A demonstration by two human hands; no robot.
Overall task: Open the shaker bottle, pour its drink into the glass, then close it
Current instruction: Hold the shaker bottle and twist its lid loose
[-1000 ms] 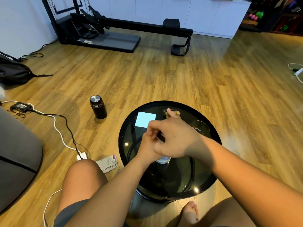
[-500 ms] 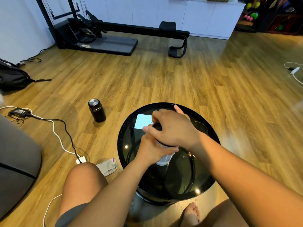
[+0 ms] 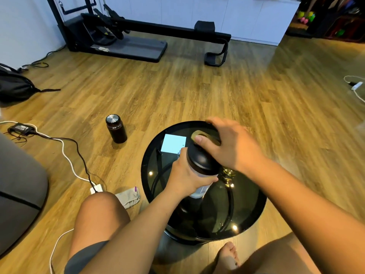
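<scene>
The shaker bottle (image 3: 199,189) has a clear body and a black lid (image 3: 199,161) with an olive carry loop (image 3: 205,135). It stands tilted over the round black glass table (image 3: 246,210). My left hand (image 3: 184,177) is wrapped around the clear body just under the lid. From above, my right hand (image 3: 231,145) grips the lid, thumb on the loop. The glass (image 3: 228,174) shows only as a small amber patch behind the bottle, mostly hidden by my right wrist.
A pale blue card (image 3: 172,144) lies on the table's far left. On the wooden floor stand a dark flask (image 3: 116,128), a grey cloth (image 3: 129,196), cables with a charger (image 3: 19,128), a treadmill (image 3: 122,42) and a bench behind. My knees and a bare foot (image 3: 227,256) flank the table.
My right hand has shifted right and up over the lid, so the black lid and olive loop now show. The left hand keeps its hold on the bottle's body.
</scene>
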